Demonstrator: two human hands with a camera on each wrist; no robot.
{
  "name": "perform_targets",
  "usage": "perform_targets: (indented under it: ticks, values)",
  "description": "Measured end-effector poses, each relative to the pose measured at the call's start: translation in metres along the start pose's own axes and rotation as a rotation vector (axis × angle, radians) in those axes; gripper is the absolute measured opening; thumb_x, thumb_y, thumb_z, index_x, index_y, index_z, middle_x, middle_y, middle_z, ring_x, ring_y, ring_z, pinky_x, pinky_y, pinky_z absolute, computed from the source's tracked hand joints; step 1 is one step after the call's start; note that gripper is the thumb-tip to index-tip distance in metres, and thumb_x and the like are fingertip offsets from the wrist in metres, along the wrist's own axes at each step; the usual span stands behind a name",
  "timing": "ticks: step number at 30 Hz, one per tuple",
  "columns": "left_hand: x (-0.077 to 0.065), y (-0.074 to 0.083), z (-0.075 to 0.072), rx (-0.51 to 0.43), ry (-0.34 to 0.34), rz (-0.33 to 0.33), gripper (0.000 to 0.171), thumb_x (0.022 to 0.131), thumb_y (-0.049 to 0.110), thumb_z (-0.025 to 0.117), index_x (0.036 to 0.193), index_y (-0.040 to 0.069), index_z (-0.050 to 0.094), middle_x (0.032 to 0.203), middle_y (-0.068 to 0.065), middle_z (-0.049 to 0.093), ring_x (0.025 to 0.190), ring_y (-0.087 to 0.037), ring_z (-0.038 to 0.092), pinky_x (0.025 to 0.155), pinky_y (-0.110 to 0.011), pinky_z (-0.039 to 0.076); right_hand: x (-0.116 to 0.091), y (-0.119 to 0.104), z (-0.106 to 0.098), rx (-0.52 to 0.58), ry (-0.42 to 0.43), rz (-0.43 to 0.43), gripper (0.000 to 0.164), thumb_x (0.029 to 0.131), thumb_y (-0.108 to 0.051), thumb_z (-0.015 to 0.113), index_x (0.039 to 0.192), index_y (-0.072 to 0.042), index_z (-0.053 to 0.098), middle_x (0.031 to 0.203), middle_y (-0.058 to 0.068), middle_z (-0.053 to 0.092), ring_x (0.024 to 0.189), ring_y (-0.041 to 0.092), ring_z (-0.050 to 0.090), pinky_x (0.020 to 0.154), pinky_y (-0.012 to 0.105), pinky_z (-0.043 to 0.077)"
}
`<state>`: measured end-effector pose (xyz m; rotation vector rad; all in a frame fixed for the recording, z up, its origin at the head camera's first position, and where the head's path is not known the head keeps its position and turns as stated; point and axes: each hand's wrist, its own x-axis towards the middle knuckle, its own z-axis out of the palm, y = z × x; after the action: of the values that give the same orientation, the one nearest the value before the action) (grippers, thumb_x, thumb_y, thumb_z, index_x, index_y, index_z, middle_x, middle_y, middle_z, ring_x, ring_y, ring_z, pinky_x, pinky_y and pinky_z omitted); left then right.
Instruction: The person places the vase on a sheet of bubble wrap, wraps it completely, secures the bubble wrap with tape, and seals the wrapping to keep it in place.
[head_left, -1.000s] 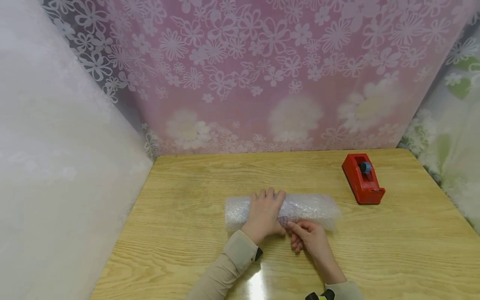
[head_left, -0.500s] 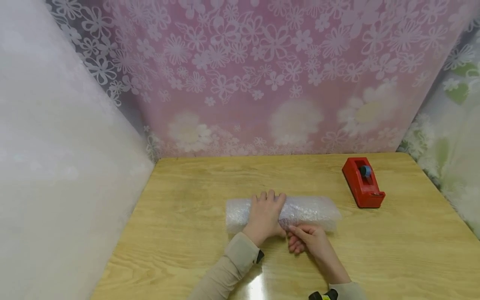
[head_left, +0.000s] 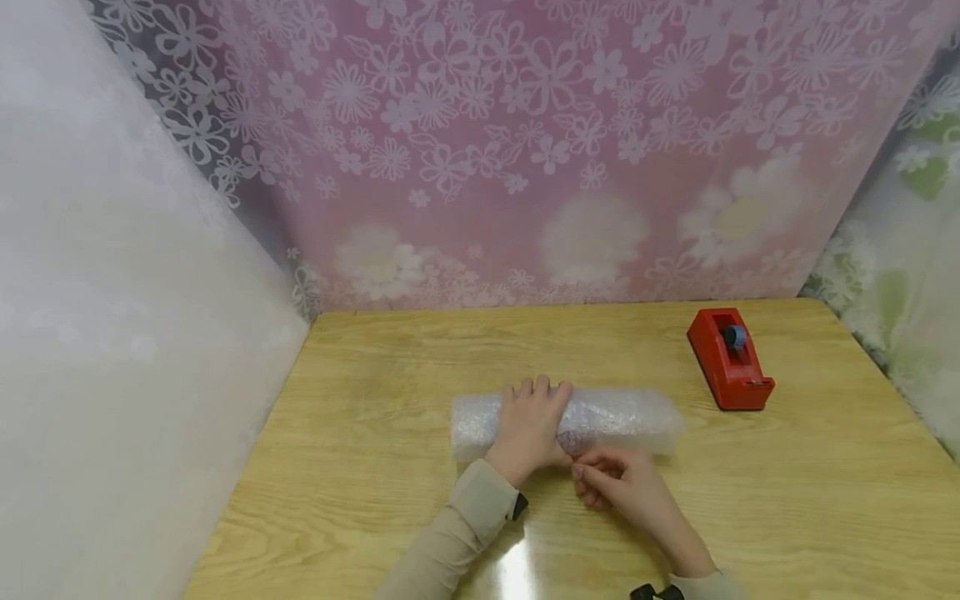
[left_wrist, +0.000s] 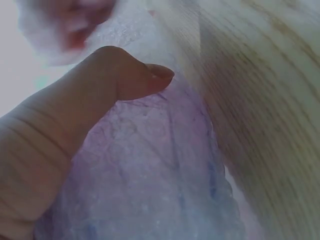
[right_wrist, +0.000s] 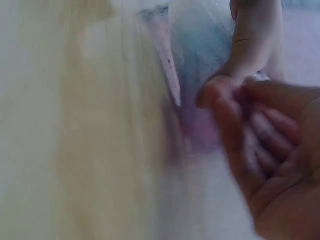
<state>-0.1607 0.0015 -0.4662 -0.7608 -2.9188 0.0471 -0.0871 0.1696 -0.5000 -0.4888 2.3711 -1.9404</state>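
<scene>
A bubble-wrap roll (head_left: pixel 622 414) lies crosswise on the wooden table, with something purple showing through the clear wrap. My left hand (head_left: pixel 527 429) grips it left of its middle, fingers over the top and thumb along the near side. In the left wrist view, the thumb (left_wrist: pixel 120 75) presses on the wrap. Beside that thumb, my right hand (head_left: pixel 626 483) has its index finger and thumb close together at the roll's near side. The right fingers (right_wrist: pixel 232 135) are blurred in the right wrist view, and I cannot tell whether they pinch anything.
A red tape dispenser (head_left: pixel 729 360) with a small blue roll stands at the back right of the table (head_left: pixel 360 467). Pink flowered cloth (head_left: pixel 480 167) hangs behind the table, and a pale cloth (head_left: pixel 150 333) hangs at the left.
My right hand has drawn slightly nearer to me, its fingertips slipping down from the wrap's near side to beside the left thumb. The left hand and the roll keep their places.
</scene>
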Motion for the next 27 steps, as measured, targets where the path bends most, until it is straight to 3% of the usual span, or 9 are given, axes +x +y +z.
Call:
perform_targets:
  ticks: [2,5,8,10,12,15,19,23,27]
  values:
    - [0.000,0.000,0.000,-0.005,-0.005,-0.001,0.096,0.049,0.071,0.086,0.124,0.027,0.047,0.111,0.000,0.054,0.095,-0.020,0.052,0.078,-0.037,0.039,0.002,-0.009,-0.002,-0.154,0.092,-0.249,0.006,0.086,0.002,0.072,0.092,0.001,0.073,0.077,0.009,0.071,0.061,0.015,0.065,0.054,0.024,0.054]
    - [0.000,0.000,0.000,-0.010,-0.023,0.003,0.094,0.049,0.071,0.087,0.123,0.026,0.048,0.111,-0.001,0.055,0.096,-0.021,0.053,0.079,-0.038,0.040,0.009,-0.020,-0.008,-0.424,0.269,-0.599,0.006,0.091,-0.008,0.070,0.092,-0.003,0.074,0.084,0.006,0.072,0.072,0.017,0.065,0.071,0.018,0.050]
    - [0.001,0.001,-0.001,-0.014,-0.036,-0.002,0.094,0.049,0.070,0.087,0.123,0.027,0.048,0.111,0.000,0.055,0.097,-0.020,0.053,0.078,-0.039,0.040,0.021,-0.028,-0.016,-0.629,0.348,-0.728,0.028,0.101,-0.025,0.058,0.103,-0.002,0.073,0.102,0.010,0.072,0.095,0.028,0.065,0.098,0.028,0.041]
    - [0.001,0.001,-0.002,-0.011,-0.043,-0.007,0.095,0.048,0.070,0.087,0.124,0.028,0.048,0.113,0.000,0.055,0.098,-0.021,0.054,0.079,-0.040,0.041,0.027,-0.031,-0.020,-0.734,0.316,-0.705,0.040,0.105,-0.031,0.048,0.116,0.001,0.069,0.119,0.016,0.067,0.113,0.037,0.058,0.110,0.041,0.029]
    - [0.002,0.001,-0.003,-0.009,-0.045,-0.007,0.097,0.048,0.070,0.087,0.126,0.028,0.048,0.115,0.000,0.056,0.099,-0.021,0.054,0.080,-0.040,0.042,0.031,-0.030,-0.023,-0.834,0.242,-0.612,0.045,0.105,-0.034,0.045,0.130,0.000,0.060,0.135,0.019,0.057,0.127,0.041,0.048,0.114,0.053,0.018]
    - [0.002,0.001,-0.002,-0.012,-0.041,-0.001,0.100,0.048,0.070,0.087,0.129,0.029,0.047,0.115,0.000,0.056,0.099,-0.020,0.055,0.080,-0.040,0.043,0.034,-0.024,-0.025,-0.972,0.115,-0.448,0.053,0.102,-0.037,0.051,0.144,-0.005,0.048,0.149,0.020,0.042,0.137,0.044,0.034,0.111,0.066,0.011]
    - [0.003,0.000,-0.001,-0.015,-0.041,0.002,0.103,0.048,0.071,0.087,0.133,0.031,0.046,0.115,0.001,0.056,0.099,-0.019,0.055,0.080,-0.039,0.042,0.035,-0.014,-0.026,-1.057,-0.019,-0.279,0.068,0.097,-0.040,0.060,0.153,-0.013,0.034,0.158,0.018,0.027,0.143,0.044,0.023,0.108,0.072,0.010]
    - [0.004,-0.002,-0.003,-0.005,-0.034,0.012,0.102,0.048,0.071,0.086,0.133,0.030,0.046,0.115,0.001,0.056,0.099,-0.019,0.055,0.079,-0.038,0.041,0.034,-0.008,-0.025,-1.072,-0.049,-0.226,0.083,0.092,-0.045,0.066,0.157,-0.015,0.024,0.160,0.018,0.022,0.145,0.044,0.017,0.107,0.072,0.009]
    - [0.006,-0.003,-0.005,-0.008,-0.049,0.026,0.098,0.050,0.069,0.087,0.129,0.028,0.047,0.115,0.001,0.056,0.098,-0.020,0.054,0.078,-0.038,0.040,0.033,-0.003,-0.024,-1.098,-0.032,-0.240,0.098,0.082,-0.046,0.076,0.156,-0.013,0.022,0.157,0.020,0.025,0.142,0.047,0.020,0.105,0.073,0.013]
